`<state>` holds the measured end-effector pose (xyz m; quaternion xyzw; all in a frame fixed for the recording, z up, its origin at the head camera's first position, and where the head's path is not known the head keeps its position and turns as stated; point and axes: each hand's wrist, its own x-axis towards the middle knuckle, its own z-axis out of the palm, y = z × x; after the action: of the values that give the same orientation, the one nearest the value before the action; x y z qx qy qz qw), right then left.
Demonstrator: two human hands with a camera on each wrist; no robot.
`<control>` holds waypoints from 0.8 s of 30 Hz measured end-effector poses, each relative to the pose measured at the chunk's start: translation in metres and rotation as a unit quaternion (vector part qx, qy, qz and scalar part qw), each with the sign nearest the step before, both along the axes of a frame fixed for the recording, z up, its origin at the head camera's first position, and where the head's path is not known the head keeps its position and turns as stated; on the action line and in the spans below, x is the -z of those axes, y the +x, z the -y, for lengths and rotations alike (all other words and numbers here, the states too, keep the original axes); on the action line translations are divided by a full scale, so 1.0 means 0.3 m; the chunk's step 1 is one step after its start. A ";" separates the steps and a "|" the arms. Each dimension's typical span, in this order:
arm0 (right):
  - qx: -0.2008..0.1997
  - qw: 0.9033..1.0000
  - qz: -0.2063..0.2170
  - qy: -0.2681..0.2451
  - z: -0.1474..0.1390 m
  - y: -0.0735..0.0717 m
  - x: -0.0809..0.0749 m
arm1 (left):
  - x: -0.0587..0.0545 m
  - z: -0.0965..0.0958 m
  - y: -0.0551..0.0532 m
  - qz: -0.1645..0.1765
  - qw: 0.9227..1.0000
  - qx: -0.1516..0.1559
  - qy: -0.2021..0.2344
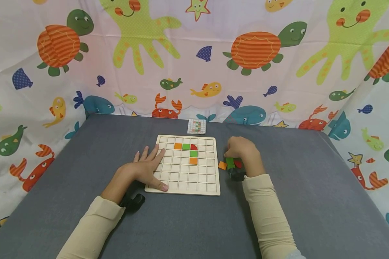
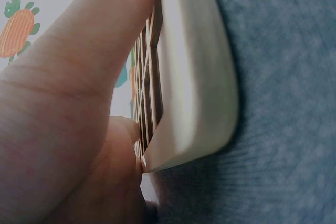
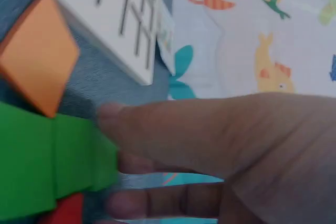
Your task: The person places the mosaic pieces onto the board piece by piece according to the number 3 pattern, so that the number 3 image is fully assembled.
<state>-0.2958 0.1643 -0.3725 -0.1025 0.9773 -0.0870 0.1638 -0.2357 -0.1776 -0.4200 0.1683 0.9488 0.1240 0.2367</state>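
Observation:
My left hand [image 1: 147, 171] rests spread on the left side of a pale wooden grid board [image 1: 210, 180], thumb near its front edge. In the grid's upper part lie an orange tile [image 1: 178, 146], a green tile [image 1: 186, 146] and a rounded red tile [image 1: 193, 147]. Below the red one are another green tile [image 1: 193, 154] and orange tile [image 1: 193, 161]. Right of the board, my right hand [image 1: 244, 151] reaches down with bent fingers, fingertips right at the loose green tiles [image 3: 31, 161]. I cannot tell whether they pinch one. Beside these lie a loose orange tile [image 3: 42, 56] and red piece [image 3: 65, 211].
A small pattern card [image 1: 196, 126] with coloured squares lies behind the board on the grey table [image 1: 181, 226]. A cloth printed with sea animals [image 1: 188, 43] hangs behind and at both sides. Dark wrist cameras [image 1: 134, 203] sit below both wrists.

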 end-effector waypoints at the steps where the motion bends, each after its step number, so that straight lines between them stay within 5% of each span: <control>1: 0.006 1.000 0.000 0.005 -0.002 -0.002 0.005 | 0.007 0.002 -0.002 0.000 1.000 -0.001 0.000; 13: -0.014 0.999 -0.042 0.008 0.035 -0.005 0.022 | 0.034 0.007 -0.013 -0.006 1.000 -0.007 -0.002; 24: -0.042 0.999 -0.018 -0.025 0.048 -0.003 0.011 | 0.035 0.007 -0.013 -0.009 1.000 -0.006 -0.004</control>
<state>-0.2968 0.1499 -0.3759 -0.1488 0.9726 -0.1024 0.1468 -0.2395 -0.1798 -0.4306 0.1625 0.9524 0.1204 0.2281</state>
